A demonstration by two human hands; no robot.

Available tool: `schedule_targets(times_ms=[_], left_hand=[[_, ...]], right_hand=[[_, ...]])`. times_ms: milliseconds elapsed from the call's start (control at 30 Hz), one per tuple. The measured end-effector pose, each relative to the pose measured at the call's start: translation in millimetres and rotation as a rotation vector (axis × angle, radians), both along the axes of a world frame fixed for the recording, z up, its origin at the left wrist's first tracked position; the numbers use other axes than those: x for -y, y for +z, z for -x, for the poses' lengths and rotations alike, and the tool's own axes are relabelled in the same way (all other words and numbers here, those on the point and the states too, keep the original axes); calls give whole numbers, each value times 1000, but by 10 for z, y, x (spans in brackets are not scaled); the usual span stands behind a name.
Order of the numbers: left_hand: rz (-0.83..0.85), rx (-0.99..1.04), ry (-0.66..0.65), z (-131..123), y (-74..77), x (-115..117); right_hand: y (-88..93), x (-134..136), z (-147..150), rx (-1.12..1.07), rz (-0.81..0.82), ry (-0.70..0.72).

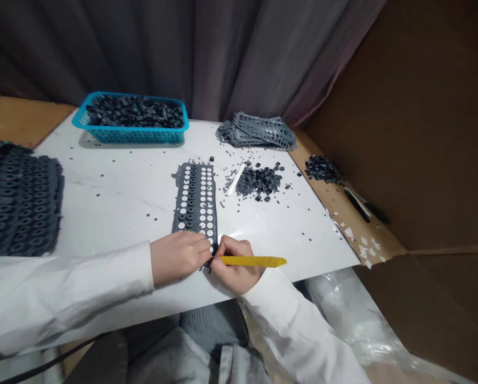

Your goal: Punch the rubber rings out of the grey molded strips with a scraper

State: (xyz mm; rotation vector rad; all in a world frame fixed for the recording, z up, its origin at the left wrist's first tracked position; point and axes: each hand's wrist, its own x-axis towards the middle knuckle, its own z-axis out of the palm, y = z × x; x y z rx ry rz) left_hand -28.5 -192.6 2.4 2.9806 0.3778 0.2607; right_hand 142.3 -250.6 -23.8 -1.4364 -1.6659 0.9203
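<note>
At the lower middle of the frame, two hands work at one grey perforated rubber strip [194,200] lying on a white board [119,213]. The left hand [178,258] has its fingers pressed together on the strip's lower end. The right hand [234,265] pinches one flat yellow tool [254,261] just beside that end. Dark rubber rings [189,209] sit in some holes of the strip. At upper left is one blue plastic basket [135,136], full of rings. At upper right lie a pile of punched grey sheets [258,130] and one loose heap of rings [258,181]. At the left edge lies one stack of ring-filled sheets [18,197].
</note>
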Motion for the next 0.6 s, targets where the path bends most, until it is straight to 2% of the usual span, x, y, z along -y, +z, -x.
schedule_targets(times_ms=[133,200,533,600], left_hand=[[246,74,55,95,-16,-23],[318,98,80,117,-22,-24],[299,124,85,114,-66,11],[327,155,91,116,-37,21]], right_hand=[[25,-1,6,18,9,7],[37,0,10,28,15,2],[52,8,20,36,17,0],[57,10,19,40,21,-2]])
